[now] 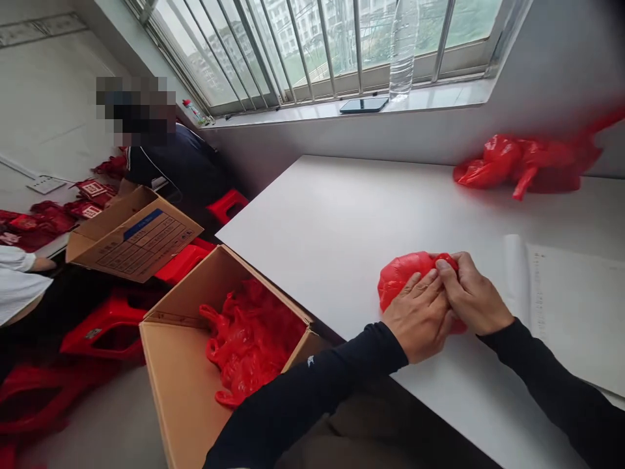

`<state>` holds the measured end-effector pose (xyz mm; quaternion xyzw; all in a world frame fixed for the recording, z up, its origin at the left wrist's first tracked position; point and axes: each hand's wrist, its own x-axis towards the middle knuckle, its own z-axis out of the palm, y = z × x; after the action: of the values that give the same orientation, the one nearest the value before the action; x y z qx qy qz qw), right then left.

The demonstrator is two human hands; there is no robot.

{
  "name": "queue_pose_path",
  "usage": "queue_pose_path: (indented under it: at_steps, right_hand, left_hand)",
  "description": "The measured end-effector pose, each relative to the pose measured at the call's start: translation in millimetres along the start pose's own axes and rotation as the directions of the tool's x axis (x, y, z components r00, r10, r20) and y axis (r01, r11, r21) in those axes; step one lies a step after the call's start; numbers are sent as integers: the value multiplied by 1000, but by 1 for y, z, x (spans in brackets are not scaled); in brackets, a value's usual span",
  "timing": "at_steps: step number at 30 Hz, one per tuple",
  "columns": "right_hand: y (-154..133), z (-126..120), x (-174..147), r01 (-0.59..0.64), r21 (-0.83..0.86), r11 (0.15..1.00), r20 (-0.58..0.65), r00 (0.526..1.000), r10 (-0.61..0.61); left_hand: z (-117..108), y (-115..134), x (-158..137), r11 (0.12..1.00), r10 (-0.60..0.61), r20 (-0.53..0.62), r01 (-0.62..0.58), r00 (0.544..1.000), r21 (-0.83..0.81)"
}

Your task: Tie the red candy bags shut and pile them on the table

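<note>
A plump, filled red plastic bag [403,273] sits on the white table in front of me, with its contents hidden. My left hand [417,316] is closed against the near side of the bag, its fingers laid over it and pointing toward the other hand. My right hand [476,296] grips the gathered top of the bag between thumb and fingers. The two hands touch, covering much of the bag's right side. To their left, below the table edge, an open cardboard box [180,365] holds several tied red plastic bags [244,345].
More red bags [527,163] lie against the wall on the white table [317,215]. An open notebook [576,306] is at right. A phone [364,105] and water bottle [403,58] stand on the windowsill. Two people, red stools [110,326] and another carton [137,234] are at left.
</note>
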<state>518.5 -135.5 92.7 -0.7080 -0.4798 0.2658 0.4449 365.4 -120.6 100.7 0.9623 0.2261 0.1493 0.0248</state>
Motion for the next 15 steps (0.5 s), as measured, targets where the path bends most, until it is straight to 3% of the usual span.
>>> queue_pose_path:
  at_steps: [3, 6, 9, 12, 15]
  right_hand:
    - [10, 4, 1, -36, -136, 990, 11, 999, 38]
    - [17, 1, 2, -96, -89, 991, -23, 995, 94]
    - [19, -3, 4, -133, -13, 991, -127, 983, 130]
    - [18, -10, 4, -199, 71, 977, -172, 963, 208]
    - [20, -18, 5, -246, 228, 942, -157, 945, 285]
  left_hand:
    - [7, 6, -2, 999, 5, -16, -4, 1000, 54]
    - [5, 13, -3, 997, 11, -56, -7, 998, 74]
    - [-2, 10, -9, 997, -2, -207, 18, 978, 76]
    - [-10, -5, -22, 984, -148, -376, 173, 915, 35]
    - [-12, -17, -38, 949, -279, -392, 315, 877, 29]
